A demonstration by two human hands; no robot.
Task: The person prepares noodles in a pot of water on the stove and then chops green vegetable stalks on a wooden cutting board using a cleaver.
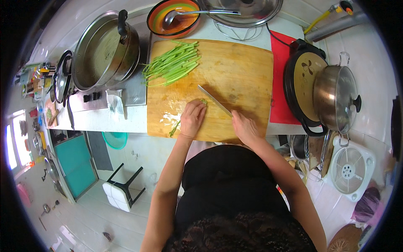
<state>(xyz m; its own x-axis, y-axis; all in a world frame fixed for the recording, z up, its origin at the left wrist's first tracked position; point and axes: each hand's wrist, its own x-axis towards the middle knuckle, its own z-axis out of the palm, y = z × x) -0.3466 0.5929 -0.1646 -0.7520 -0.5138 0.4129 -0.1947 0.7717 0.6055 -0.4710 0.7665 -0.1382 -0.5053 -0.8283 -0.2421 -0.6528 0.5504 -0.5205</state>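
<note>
A wooden cutting board (pixel 239 69) lies on the counter in front of me. My left hand (pixel 192 118) presses a green vegetable stalk (pixel 174 128) against it; one end sticks out on each side of my fingers. In my right hand (pixel 247 127) is a kitchen knife (pixel 215 100), its handle hidden by my fingers. The blade is seen nearly edge-on, angled up and left, just right of my left fingertips and apart from them. A bunch of green stalks (pixel 178 63) rests at the board's upper left. Wet shine shows left of my left hand.
Left of the board stands a large steel pot (pixel 105 53). Behind are an orange bowl (pixel 157 23) with a ladle (pixel 170 18) and a glass lid (pixel 242 12). At right, a lidded pot (pixel 333 97) leans on an electric griddle (pixel 297 85) over a red mat (pixel 278 104).
</note>
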